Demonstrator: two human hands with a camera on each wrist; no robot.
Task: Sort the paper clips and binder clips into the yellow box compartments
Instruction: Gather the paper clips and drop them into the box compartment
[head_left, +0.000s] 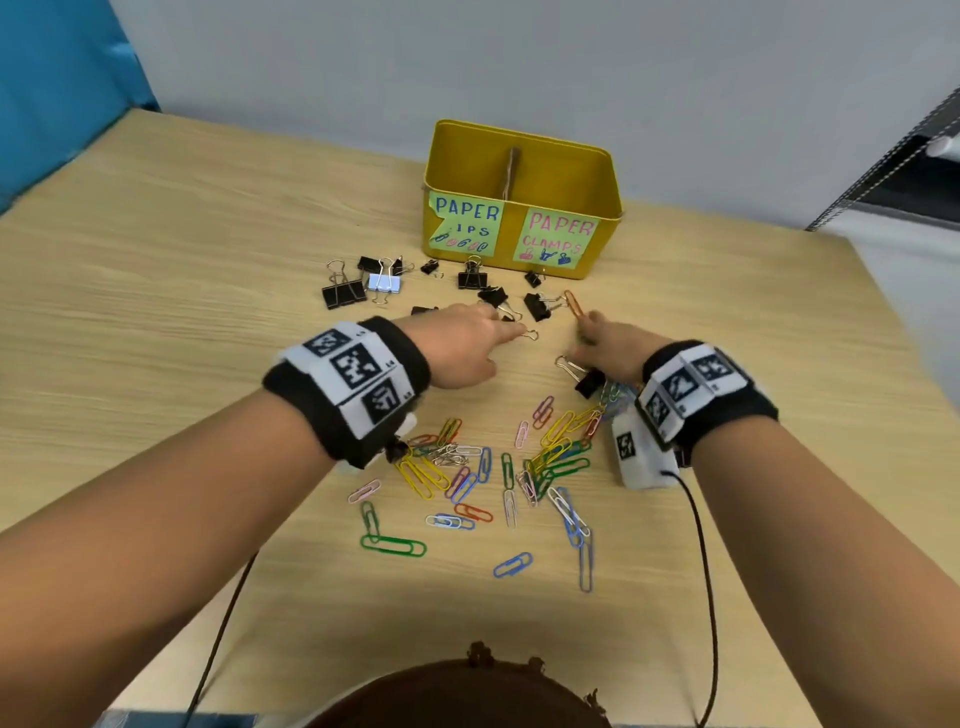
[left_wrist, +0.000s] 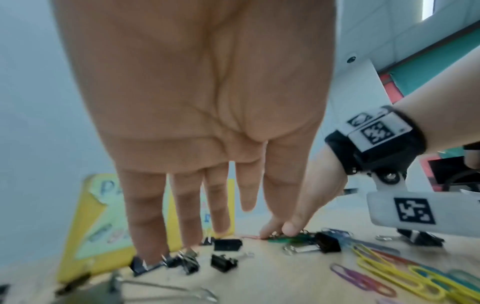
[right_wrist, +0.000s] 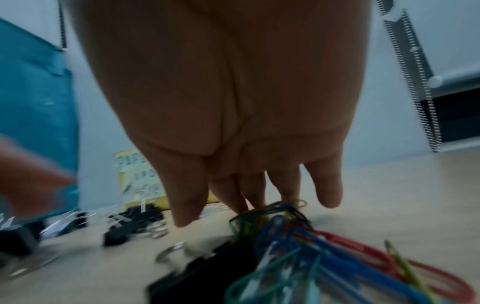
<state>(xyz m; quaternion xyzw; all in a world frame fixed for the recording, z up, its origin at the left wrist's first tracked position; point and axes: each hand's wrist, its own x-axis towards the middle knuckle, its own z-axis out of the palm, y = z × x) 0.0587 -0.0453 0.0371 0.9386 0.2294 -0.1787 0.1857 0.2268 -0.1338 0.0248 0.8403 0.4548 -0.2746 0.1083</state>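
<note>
The yellow box (head_left: 522, 171) stands at the back of the table, with a divider and two labels: paper clips on the left, paper clamps on the right. Several black binder clips (head_left: 472, 278) lie in front of it. Coloured paper clips (head_left: 550, 452) are scattered nearer me. My left hand (head_left: 493, 332) reaches over the binder clips with straight fingers (left_wrist: 148, 226), whose tips touch a black clip (left_wrist: 141, 265). My right hand (head_left: 592, 332) has its fingertips down on the table at an orange paper clip (head_left: 574, 304). Its fingers (right_wrist: 324, 185) look straight in the blurred right wrist view.
A black binder clip (head_left: 587, 376) lies under my right palm beside a bundle of paper clips (right_wrist: 311, 246). A white binder clip (head_left: 384, 283) sits at the left of the group. The table (head_left: 182, 260) meets a grey wall behind the box. A blue panel (head_left: 57, 88) stands far left.
</note>
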